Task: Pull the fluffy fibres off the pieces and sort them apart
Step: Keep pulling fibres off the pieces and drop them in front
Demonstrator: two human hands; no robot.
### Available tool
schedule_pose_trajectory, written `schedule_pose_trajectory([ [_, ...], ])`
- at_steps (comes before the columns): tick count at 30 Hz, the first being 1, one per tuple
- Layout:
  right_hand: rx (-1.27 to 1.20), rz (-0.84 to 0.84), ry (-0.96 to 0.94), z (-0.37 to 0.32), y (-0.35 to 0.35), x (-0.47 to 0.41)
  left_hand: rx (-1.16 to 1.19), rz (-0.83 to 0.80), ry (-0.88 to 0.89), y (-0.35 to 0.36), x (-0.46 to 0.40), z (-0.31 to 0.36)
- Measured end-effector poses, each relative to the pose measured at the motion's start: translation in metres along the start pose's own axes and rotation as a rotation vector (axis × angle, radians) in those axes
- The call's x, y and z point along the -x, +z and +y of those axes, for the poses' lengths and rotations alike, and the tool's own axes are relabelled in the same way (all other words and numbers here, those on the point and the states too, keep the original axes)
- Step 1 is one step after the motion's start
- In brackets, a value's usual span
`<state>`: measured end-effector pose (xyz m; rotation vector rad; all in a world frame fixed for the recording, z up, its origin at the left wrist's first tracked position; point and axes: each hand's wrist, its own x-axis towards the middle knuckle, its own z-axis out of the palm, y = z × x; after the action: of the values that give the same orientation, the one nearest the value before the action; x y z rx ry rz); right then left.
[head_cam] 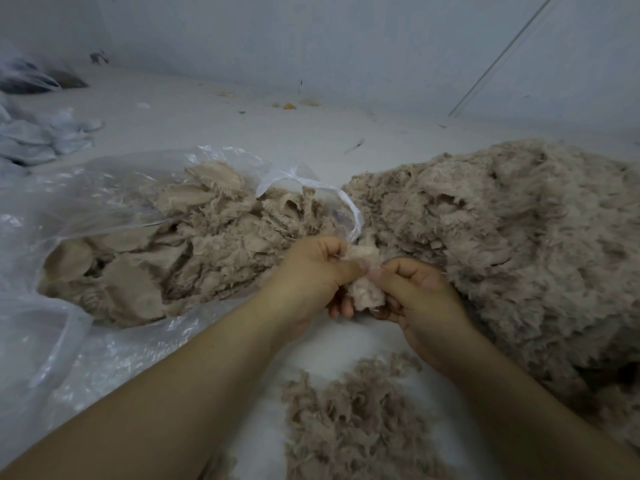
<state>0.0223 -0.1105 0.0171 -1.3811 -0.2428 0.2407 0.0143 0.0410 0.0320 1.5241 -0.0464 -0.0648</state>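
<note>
A small beige fluffy piece is held between both hands in the middle of the view. My left hand grips its upper left part with curled fingers and thumb. My right hand pinches its right side, the thumbs nearly meeting. A clear plastic bag on the left lies open, and beige fabric pieces fill it. A big heap of fluffy fibre material rises on the right. A smaller pile of loose fibres lies on the floor below my hands.
The pale floor runs back to a grey wall. Crumpled pale plastic and a dark bag lie at the far left. Small scraps dot the floor near the wall. A thin rod leans at the upper right.
</note>
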Motion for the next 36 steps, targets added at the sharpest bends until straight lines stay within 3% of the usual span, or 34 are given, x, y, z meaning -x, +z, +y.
schedule_pose_trajectory([
  [5,-0.012,0.088,0.041,0.0023,0.0001,-0.0024,0.115,0.169,0.027,-0.0037,-0.0063,-0.0026],
  [10,-0.076,0.051,0.027,0.0013,-0.0002,0.0000,0.079,0.058,0.035,0.0004,-0.0020,-0.0028],
  [26,-0.074,0.081,0.071,0.0018,-0.0014,-0.0014,0.070,0.189,0.134,0.0004,-0.0024,-0.0013],
  [32,-0.097,0.092,0.070,0.0016,-0.0010,-0.0005,0.059,0.101,0.156,-0.0029,-0.0021,-0.0008],
  [36,-0.122,0.136,0.083,0.0019,-0.0002,-0.0017,0.105,0.151,0.192,-0.0057,-0.0049,-0.0022],
])
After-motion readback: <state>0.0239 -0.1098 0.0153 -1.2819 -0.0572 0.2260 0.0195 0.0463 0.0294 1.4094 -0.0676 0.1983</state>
